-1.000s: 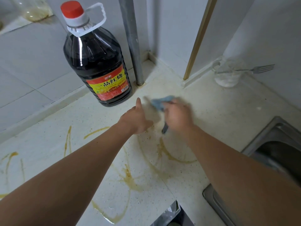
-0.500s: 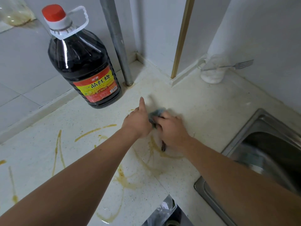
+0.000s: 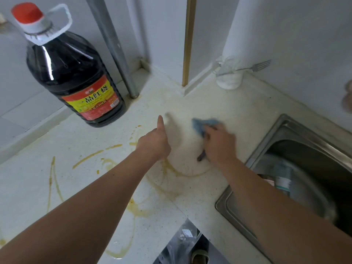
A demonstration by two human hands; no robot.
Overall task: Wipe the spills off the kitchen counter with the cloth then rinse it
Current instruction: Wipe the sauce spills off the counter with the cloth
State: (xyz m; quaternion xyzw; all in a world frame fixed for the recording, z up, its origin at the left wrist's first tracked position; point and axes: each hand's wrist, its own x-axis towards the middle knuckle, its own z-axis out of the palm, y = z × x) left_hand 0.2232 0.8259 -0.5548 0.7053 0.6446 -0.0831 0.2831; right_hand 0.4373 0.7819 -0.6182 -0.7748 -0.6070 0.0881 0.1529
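Both forearms are bare from the lower frame edge up to the wrists, with no sleeve, watch, band or bracelet on either. The left hand [image 3: 154,143] wears no glove and no ring shows behind its fingers. The right hand [image 3: 221,144] is likewise ungloved, its knuckles and fingers blurred, so fine detail there cannot be told.

A large dark plastic bottle [image 3: 76,77] stands at the back left of the speckled pale counter [image 3: 219,103]; the steel sink [image 3: 297,134] is set into its right; a blue cloth [image 3: 202,125] lies between, under the right hand [image 3: 221,145].
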